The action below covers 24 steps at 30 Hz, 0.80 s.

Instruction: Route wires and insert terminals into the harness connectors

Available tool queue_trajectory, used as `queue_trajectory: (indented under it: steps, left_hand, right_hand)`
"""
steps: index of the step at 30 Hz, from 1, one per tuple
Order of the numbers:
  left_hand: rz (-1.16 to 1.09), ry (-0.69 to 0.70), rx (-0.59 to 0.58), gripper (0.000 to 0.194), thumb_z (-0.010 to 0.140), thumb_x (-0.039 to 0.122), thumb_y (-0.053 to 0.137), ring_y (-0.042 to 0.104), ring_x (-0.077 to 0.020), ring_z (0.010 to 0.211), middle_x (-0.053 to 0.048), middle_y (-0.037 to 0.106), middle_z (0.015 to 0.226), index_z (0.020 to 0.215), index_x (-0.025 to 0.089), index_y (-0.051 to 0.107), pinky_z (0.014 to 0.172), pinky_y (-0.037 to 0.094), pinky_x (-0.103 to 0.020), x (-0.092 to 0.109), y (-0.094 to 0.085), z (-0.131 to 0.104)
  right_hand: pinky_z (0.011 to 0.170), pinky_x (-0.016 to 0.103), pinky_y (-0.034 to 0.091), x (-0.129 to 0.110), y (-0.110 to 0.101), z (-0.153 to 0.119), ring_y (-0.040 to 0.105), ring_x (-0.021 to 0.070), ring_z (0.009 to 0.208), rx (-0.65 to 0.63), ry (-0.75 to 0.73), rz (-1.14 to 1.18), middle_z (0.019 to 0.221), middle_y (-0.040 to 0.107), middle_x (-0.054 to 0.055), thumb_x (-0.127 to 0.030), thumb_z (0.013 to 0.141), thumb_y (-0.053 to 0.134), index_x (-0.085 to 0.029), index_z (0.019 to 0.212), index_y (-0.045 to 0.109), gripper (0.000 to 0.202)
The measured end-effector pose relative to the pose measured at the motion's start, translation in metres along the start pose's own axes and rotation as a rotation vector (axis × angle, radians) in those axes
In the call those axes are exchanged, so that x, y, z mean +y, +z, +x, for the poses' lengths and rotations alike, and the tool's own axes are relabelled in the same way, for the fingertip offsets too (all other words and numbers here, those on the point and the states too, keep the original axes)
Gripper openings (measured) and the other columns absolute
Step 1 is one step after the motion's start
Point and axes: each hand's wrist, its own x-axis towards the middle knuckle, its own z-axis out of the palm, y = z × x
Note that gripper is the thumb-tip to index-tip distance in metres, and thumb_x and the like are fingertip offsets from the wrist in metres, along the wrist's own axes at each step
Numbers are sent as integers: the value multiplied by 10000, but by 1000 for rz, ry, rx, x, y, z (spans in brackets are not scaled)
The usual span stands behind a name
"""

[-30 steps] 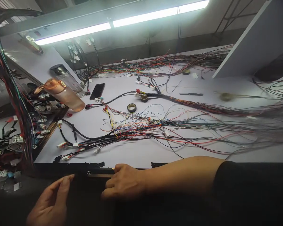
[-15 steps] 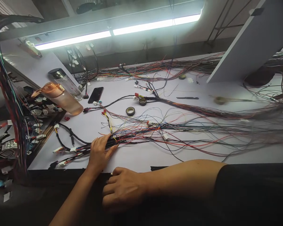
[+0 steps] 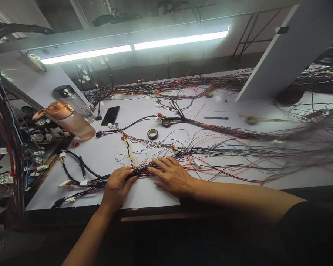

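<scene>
A bundle of loose coloured wires (image 3: pixel 144 170) runs across the white tabletop, its left end in black-taped branches with white connectors (image 3: pixel 83 183). Wrapped around the bundle near those branches is my left hand (image 3: pixel 117 186), its thumb on the near side. To the right of it, my right hand (image 3: pixel 173 177) lies over the same wires, fingers stretched out and a little apart. A short yellow-and-black branch with a red connector (image 3: pixel 123 137) sticks up from the bundle beside my left fingers. What lies under both palms is hidden.
Beyond the bundle lie two tape rolls, one black (image 3: pixel 152 134), a second harness (image 3: pixel 205 125), a dark blade (image 3: pixel 216 118) and a phone (image 3: pixel 110 116). An orange bottle (image 3: pixel 69 120) leans at left. Hanging wires (image 3: pixel 7 129) and a white upright panel (image 3: pixel 277 55) flank the table.
My right hand has moved from the table's front edge, where it was curled, up onto the wires. My left hand stays on the bundle. The camera view has shifted slightly.
</scene>
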Motion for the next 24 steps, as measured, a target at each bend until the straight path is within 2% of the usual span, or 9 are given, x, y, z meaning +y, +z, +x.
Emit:
queue_trajectory:
  steps: [4,10,12,16,21,24]
  left_hand:
    - [3,38,-5,206,848,266,629,612,-209,1015,-66,673,1070,1046,211,619,923,480,-380,-1,0,-1]
    - [22,20,1,223,846,280,622,611,-237,1056,-78,670,1111,1059,213,626,929,480,-403,1,2,1]
    - [24,1,0,218,852,291,611,615,-240,1057,-74,674,1111,1056,218,633,926,480,-408,5,5,5]
    - [23,-13,-20,227,865,291,589,611,-238,1076,-72,673,1129,1076,223,638,930,477,-414,11,12,9]
    - [27,-12,-33,244,867,289,587,605,-228,1090,-74,669,1145,1097,219,630,945,470,-411,11,12,6]
    - [-19,-103,-61,238,869,359,570,597,-241,1104,-84,660,1164,1043,217,647,954,459,-420,17,9,9]
  right_hand:
    - [1073,470,293,2,3,-15,350,286,1318,-50,18,31,1441,399,132,-465,932,527,-213,1373,472,511]
    - [1095,469,267,2,-3,-14,334,280,1338,-78,56,60,1459,382,125,-478,942,501,-211,1384,470,518]
    - [1079,462,282,6,-5,-12,371,272,1309,-58,73,66,1429,423,122,-468,933,525,-208,1347,511,489]
    - [995,408,341,14,-9,-11,486,226,1178,25,102,84,1303,543,82,-374,930,566,-233,1195,618,304]
    - [966,411,334,13,-8,-10,509,226,1116,55,115,83,1264,563,60,-357,931,558,-244,1145,629,252]
    - [963,415,329,12,-6,-11,502,234,1119,51,109,81,1266,557,62,-345,933,552,-248,1155,620,252]
